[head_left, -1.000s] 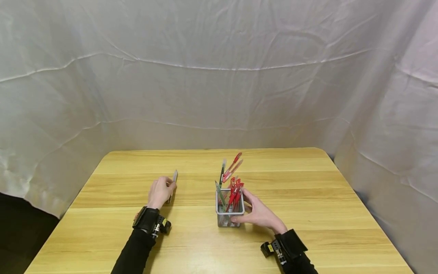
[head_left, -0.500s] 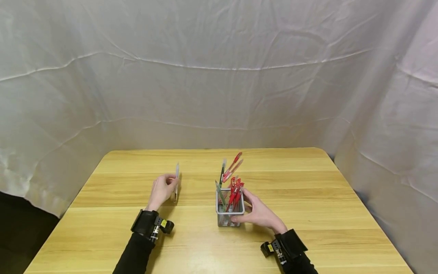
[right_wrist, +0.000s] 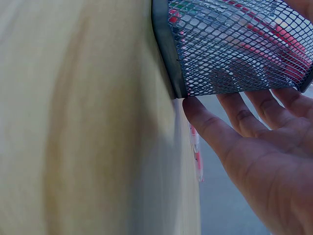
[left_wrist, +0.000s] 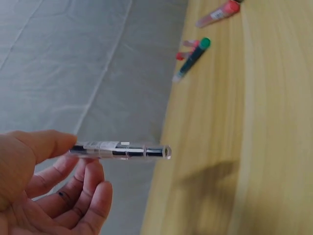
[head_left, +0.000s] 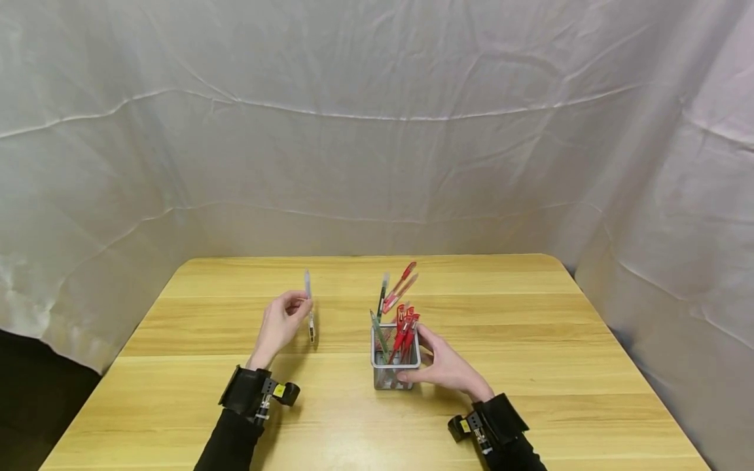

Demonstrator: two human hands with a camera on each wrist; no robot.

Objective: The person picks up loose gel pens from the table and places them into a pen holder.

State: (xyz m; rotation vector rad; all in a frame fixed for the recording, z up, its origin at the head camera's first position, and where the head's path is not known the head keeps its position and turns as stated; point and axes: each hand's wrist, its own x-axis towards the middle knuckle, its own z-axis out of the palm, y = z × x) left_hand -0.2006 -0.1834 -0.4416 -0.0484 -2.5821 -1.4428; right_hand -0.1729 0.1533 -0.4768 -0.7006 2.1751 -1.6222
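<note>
The clear pen [head_left: 312, 326] has moved a little to the right and farther from the person since one second ago, and it has turned so it leans less. The left hand [head_left: 279, 327] moved along with it. That hand is pinching the pen between its thumb and finger, and the pen is up in the air over the left part of the table [head_left: 530, 373]. One end of the pen sticks out past the thumb. Well to the right of the pen, the pen cup [head_left: 393, 379] stands upright on the table. It is grey and made of mesh. The right hand [head_left: 444, 366] holds the cup, with the thumb at the near side and the fingers around the right side. In the cup are some red pens [head_left: 408, 333] and a green pen [head_left: 380, 337]. Behind the cup, a dark green pen [head_left: 383, 294] and two more red pens [head_left: 400, 288] lie on the table. A wrinkly grey cloth [head_left: 377, 163] hangs behind it all.
</note>
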